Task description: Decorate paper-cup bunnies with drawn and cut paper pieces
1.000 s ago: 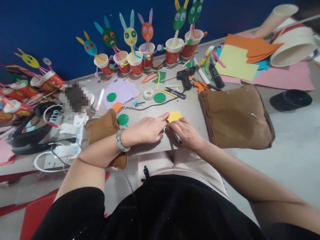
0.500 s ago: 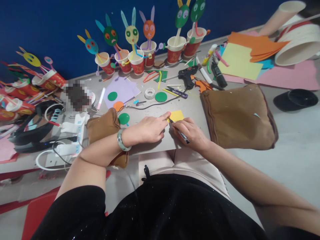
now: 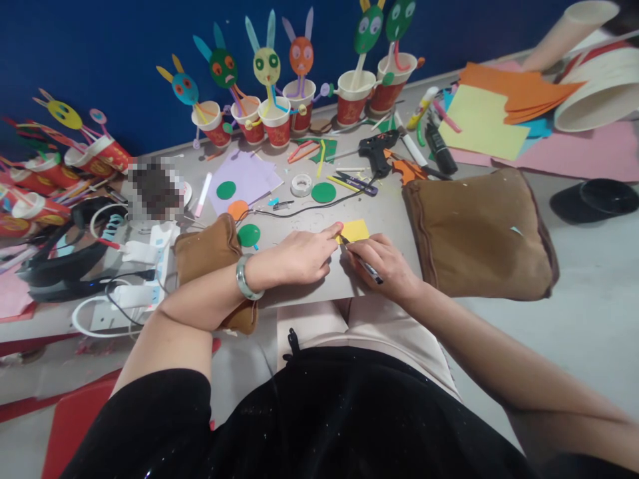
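A small yellow paper [image 3: 355, 230] lies on the table near its front edge. The index finger of my left hand [image 3: 305, 256] is stretched out, its tip on the paper's left end, with the other fingers curled and nothing seen in them. My right hand [image 3: 384, 265] is closed round a black-and-white marker [image 3: 370, 272], whose dark tip meets the paper's lower left part, close to my left fingertip. Left of my left hand lies a green paper circle [image 3: 248, 235]. Another green circle [image 3: 323, 193] and a tape roll [image 3: 301, 185] lie behind the hands.
Paper cups [image 3: 275, 122] with paper-headed figures stand along the blue wall. A glue gun [image 3: 378, 152] lies behind the yellow paper. Brown cushions [image 3: 482, 233] flank my arms; a power strip [image 3: 160, 266] with cables is at left. Coloured sheets [image 3: 489, 120] lie at the back right.
The view has shifted very slightly, so the table things appear a little to the right. Both hands keep nearly the same pose, and the marker stays at the paper's left part.
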Motion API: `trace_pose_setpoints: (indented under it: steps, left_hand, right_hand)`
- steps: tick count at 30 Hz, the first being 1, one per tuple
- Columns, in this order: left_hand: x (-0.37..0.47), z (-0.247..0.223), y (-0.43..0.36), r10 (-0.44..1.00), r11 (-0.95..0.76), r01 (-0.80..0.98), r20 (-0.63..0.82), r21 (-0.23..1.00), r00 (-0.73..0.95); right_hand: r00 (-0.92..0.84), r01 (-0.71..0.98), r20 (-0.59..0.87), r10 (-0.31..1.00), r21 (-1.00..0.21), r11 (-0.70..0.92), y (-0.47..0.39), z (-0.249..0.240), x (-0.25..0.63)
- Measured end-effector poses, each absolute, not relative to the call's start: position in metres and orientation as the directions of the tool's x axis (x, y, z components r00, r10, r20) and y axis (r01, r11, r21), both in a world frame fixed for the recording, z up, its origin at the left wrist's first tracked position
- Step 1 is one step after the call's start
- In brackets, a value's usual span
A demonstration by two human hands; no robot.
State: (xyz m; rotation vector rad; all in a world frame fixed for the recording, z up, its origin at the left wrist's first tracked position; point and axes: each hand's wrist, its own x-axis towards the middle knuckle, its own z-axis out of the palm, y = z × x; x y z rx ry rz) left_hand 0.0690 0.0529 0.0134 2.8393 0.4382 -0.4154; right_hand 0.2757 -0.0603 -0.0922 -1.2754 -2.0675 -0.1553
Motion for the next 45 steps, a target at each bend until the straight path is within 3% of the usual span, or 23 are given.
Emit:
trace_pose_setpoints:
  steps: [4,10,17,24,29,32,37,45]
  left_hand:
    - [0.069,0.012,0.054,0.259,-0.921,0.328,-0.298,0.212,0.919]
    - [0.068,0.007,0.055,0.257,-0.921,0.325,-0.291,0.215,0.922]
    - [0.069,0.008,0.055,0.252,-0.920,0.324,-0.301,0.219,0.920]
    - [0.070,0.011,0.058,0.254,-0.915,0.324,-0.281,0.241,0.926]
    - [0.073,0.014,0.061,0.260,-0.912,0.331,-0.282,0.241,0.923]
    - [0.075,0.012,0.062,0.277,-0.907,0.336,-0.242,0.253,0.930]
    - [0.081,0.006,0.068,0.359,-0.842,0.387,-0.143,0.376,0.922]
    - [0.087,-0.005,0.085,0.581,-0.566,0.389,0.017,0.727,0.814]
  right_hand:
    - [-0.317,0.787,0.626,0.713,-0.246,0.566,-0.058,-0.093,0.273]
    - [-0.320,0.789,0.546,0.774,-0.299,0.537,-0.054,-0.099,0.273]
    - [-0.326,0.790,0.583,0.744,-0.265,0.553,-0.054,-0.096,0.270]
    - [-0.161,0.806,0.685,0.710,-0.324,0.495,-0.065,-0.097,0.278]
    - [0.141,0.794,0.621,0.771,-0.536,0.287,-0.060,-0.091,0.278]
    - [0.156,0.745,0.497,0.853,-0.627,0.229,-0.046,-0.086,0.279]
    - [0.066,0.719,0.361,0.930,-0.663,0.207,-0.023,-0.083,0.278]
    - [0.131,0.674,0.333,0.934,-0.720,0.162,-0.015,-0.082,0.272]
